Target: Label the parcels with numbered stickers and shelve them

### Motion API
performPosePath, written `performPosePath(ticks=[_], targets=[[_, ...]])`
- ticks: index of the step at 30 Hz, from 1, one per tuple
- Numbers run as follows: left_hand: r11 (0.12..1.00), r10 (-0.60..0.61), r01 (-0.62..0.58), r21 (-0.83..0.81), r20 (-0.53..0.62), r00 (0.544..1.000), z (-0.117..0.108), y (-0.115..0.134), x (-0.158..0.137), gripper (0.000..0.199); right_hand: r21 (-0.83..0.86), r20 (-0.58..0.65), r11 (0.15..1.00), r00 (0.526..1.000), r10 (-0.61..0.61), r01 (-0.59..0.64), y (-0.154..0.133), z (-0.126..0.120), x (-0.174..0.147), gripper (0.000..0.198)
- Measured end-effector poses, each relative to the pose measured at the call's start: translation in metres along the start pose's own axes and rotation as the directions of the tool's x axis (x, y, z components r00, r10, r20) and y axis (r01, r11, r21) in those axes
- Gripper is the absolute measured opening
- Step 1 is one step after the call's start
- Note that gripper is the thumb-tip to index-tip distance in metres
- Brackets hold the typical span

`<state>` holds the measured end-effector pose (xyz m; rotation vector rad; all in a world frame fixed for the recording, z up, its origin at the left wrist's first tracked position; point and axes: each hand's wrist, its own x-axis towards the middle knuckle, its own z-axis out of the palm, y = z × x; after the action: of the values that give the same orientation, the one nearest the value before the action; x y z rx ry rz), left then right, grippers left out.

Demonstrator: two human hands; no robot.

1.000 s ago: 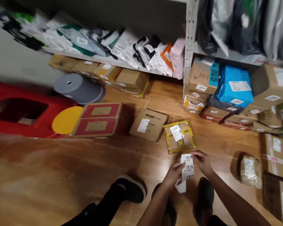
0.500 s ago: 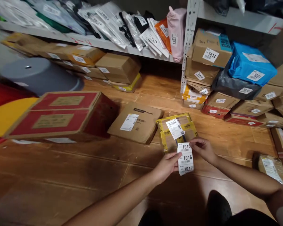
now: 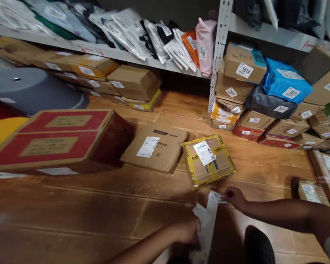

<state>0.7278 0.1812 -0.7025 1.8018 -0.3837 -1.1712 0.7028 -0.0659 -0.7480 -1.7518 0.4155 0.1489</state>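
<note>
White label strip (image 3: 208,216) now hangs lower vs earlier, below the yellow-taped parcel (image 3: 208,160) on the wood floor (image 3: 71,212). Right hand (image 3: 235,197) pinches its top end, left hand (image 3: 187,231) grips the lower part. Numbers unreadable; strip's bottom cut off by the frame.

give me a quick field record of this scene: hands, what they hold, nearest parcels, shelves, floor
left hand: left hand grips the lower end of the label strip
right hand: right hand pinches the strip's upper end
nearest parcel: yellow-taped parcel on the floor, just beyond the strip
beside it: flat brown box, overlapped by the yellow-taped parcel's edge
far left: red-topped carton
shelf: shelf with soft mailers standing in a row
under shelf: stacked numbered boxes, blue parcel marked 1023
floor: wooden floor
</note>
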Motion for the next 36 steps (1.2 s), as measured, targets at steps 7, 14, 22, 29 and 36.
performPosePath(ticks=[7, 14, 22, 29, 36], targets=[[0.843, 0.313, -0.134, 0.521, -0.272, 0.91, -0.045, 0.004, 0.011, 0.012, -0.078, -0.344, 0.997, 0.938, -0.036, 0.009, 0.031, 0.032, 0.038, 0.039], [0.709, 0.637, -0.503, 0.495, -0.144, 0.757, -0.076, -0.001, -0.01, 0.023, -0.126, -0.153, 0.988, 0.982, -0.107, 0.088, 0.015, 0.054, -0.006, 0.037], [0.951, 0.193, -0.273, -0.145, -0.411, 0.891, -0.083, -0.011, -0.036, 0.057, 0.04, 0.343, 0.937, 0.876, -0.339, 0.347, -0.081, 0.103, -0.015, 0.056], [0.763, -0.064, -0.415, -0.496, -0.697, 0.715, -0.088, -0.008, -0.036, 0.05, 0.205, 0.191, 0.969, 0.965, -0.181, 0.141, -0.1, 0.166, 0.025, 0.033], [0.793, -0.168, -0.377, -0.478, -0.766, 0.62, -0.1, -0.022, -0.034, 0.042, 0.163, 0.305, 0.975, 0.932, -0.197, 0.153, -0.092, 0.182, 0.045, 0.028]])
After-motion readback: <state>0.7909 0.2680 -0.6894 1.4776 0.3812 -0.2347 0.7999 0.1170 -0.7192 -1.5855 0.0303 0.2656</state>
